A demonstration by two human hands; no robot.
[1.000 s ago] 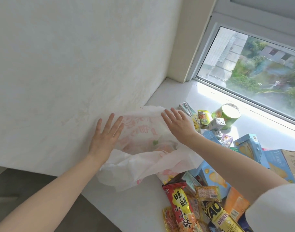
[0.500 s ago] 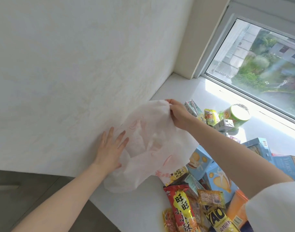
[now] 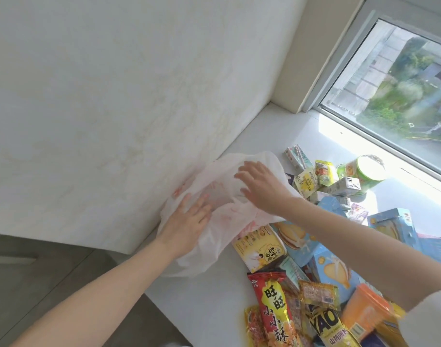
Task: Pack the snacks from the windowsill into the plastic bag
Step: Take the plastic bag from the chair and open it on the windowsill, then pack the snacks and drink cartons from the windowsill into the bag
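Against the wall, my left hand (image 3: 189, 216) and right hand (image 3: 260, 185) press spread fingers on the plastic bag (image 3: 214, 234); its mouth looks unopened, so snacks (image 3: 272, 319) could slide off the windowsill (image 3: 277, 136).

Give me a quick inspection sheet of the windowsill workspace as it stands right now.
Surface: white windowsill, sunlit near the glass.
Job's things: white plastic bag lies crumpled against the wall, no snack visibly inside; snacks are piled to its right, among them a red snack packet, a yellow pouch, blue biscuit boxes, small drink cartons and a green can.
Clutter: nothing seen beyond the snacks.
Hands: left hand rests flat on the bag, fingers straight; right hand is spread over the bag's top, holding nothing.
Cables: nothing seen.
Surroundings: white wall on the left, window behind, grey floor below.
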